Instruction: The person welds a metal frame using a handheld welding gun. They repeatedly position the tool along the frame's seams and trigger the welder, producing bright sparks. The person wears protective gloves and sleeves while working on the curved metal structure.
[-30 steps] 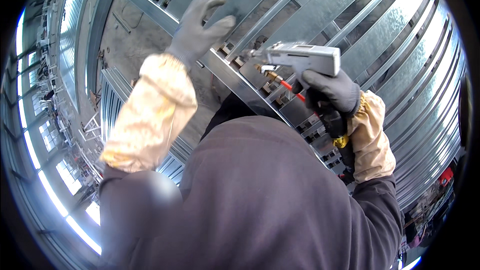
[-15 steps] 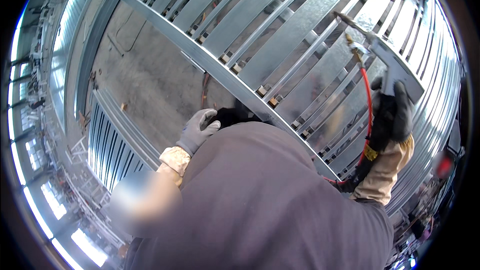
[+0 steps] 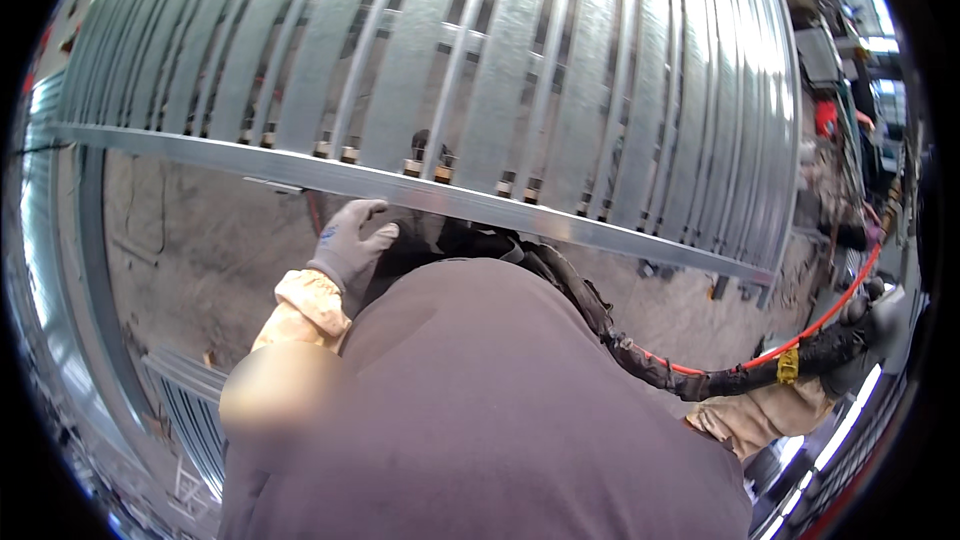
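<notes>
My left hand (image 3: 348, 244), in a grey glove, is held near my body just short of the galvanized panel's near rail. Its fingers are loosely curved and apart, with nothing in them. Far out to the right, my right hand (image 3: 858, 332), in a dark glove, is closed around a grey welding gun (image 3: 897, 318). The gun's grip is partly hidden by the glove and the picture's rim. A red hose (image 3: 838, 312) and a thick black cable (image 3: 690, 382) run from it toward my waist. The slatted metal panel (image 3: 505, 90) lies ahead.
Small dark and brass-coloured blocks (image 3: 428, 170) sit between slats along the panel's near rail (image 3: 330, 176). A concrete floor (image 3: 200, 230) shows at left. More metal profiles (image 3: 185, 410) lie at lower left. Equipment and a red object (image 3: 826, 118) stand beyond the panel's right end.
My right hand has swung the welding gun from above the panel out to the far right. My view has turned right, so the panel now lies across the front. My left hand stays open.
</notes>
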A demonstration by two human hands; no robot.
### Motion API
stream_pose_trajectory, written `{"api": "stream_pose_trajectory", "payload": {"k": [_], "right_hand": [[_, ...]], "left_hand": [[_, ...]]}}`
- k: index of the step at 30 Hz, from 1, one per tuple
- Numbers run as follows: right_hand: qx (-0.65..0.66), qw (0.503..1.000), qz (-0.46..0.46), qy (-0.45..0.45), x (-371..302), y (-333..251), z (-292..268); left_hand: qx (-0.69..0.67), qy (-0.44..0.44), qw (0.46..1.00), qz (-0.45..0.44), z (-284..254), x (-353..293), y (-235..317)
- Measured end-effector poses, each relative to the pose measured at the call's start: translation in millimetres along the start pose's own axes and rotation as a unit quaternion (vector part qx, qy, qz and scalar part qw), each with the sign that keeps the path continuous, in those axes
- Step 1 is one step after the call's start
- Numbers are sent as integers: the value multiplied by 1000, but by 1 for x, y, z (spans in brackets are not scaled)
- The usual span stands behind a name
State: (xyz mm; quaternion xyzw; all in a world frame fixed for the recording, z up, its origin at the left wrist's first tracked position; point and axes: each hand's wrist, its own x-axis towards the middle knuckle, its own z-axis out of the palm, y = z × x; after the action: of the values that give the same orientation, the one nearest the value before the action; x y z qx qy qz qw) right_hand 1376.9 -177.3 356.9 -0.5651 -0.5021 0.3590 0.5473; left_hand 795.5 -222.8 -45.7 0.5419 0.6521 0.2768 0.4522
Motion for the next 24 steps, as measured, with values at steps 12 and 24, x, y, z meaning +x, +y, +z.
{"api": "stream_pose_trajectory", "payload": {"k": [12, 24], "right_hand": [[-60, 950, -283, 115, 39, -6, -86], [40, 930, -233, -283, 241, 105, 86]], "left_hand": [[93, 175, 976, -94, 56, 5, 20], [103, 313, 943, -54, 213, 23, 141]]}}
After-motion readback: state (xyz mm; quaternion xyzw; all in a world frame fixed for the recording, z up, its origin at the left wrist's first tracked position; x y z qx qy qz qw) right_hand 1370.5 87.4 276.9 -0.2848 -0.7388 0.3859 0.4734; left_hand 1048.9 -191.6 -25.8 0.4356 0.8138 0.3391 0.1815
